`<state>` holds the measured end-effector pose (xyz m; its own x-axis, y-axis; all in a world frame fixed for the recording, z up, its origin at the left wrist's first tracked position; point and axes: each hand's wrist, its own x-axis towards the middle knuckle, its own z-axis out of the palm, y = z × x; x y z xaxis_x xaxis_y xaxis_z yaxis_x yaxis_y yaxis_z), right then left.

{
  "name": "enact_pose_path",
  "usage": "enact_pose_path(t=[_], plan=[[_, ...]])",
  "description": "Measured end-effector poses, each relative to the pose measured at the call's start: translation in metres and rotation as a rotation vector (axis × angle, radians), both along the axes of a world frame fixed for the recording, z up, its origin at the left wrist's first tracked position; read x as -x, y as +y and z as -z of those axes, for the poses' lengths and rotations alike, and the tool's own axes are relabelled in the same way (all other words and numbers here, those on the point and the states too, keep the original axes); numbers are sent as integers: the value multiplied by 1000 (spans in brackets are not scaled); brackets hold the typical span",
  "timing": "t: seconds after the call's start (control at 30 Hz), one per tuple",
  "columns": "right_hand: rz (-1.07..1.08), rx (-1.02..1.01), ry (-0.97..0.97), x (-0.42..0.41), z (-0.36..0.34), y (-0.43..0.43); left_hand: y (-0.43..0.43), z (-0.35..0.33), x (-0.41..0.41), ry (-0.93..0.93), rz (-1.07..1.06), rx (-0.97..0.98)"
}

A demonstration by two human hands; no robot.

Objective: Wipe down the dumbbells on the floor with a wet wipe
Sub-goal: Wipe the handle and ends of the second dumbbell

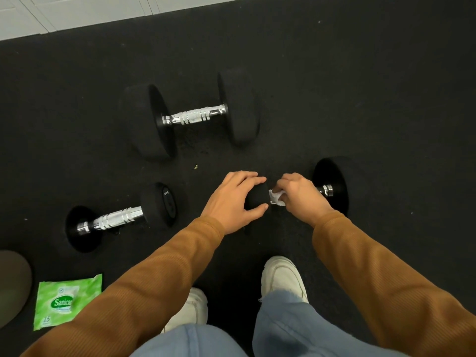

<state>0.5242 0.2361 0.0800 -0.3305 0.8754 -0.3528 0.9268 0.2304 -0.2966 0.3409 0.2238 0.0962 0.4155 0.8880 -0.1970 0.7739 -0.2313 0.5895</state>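
Observation:
Three black dumbbells with chrome handles lie on the dark floor. My left hand (237, 199) grips the left weight head of the nearest dumbbell (332, 186), fingers and thumb curled round it. My right hand (298, 194) holds a crumpled white wet wipe (276, 197) against that dumbbell's handle, hiding most of the bar. A larger dumbbell (193, 115) lies farther back. A smaller dumbbell (121, 217) lies to the left of my hands.
A green pack of wet wipes (64, 301) lies on the floor at lower left, beside a rounded grey-brown object (13, 284) at the frame's edge. My white shoes (282, 278) stand just behind the hands. A pale tiled floor (77, 11) borders the black mat at the top.

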Motion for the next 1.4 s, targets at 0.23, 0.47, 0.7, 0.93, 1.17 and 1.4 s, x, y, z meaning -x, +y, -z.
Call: enact_pose_path(t=[0.23, 0.47, 0.7, 0.93, 1.17, 1.4], plan=[[-7, -92, 4, 7, 2, -10, 1, -2, -1, 11, -14, 46], [12, -104, -24, 7, -1, -10, -1, -3, -2, 4, -22, 61], [569, -101, 385, 4, -9, -5, 11, -8, -5, -42, -75, 105], [745, 167, 822, 10, -32, 8, 21, -14, -22, -120, -190, 124], [685, 444, 924, -6, -33, 15, 31, -16, -28, -154, -220, 142], [296, 6, 198, -35, -31, 28, 62, -18, -52, 294, 213, 58]])
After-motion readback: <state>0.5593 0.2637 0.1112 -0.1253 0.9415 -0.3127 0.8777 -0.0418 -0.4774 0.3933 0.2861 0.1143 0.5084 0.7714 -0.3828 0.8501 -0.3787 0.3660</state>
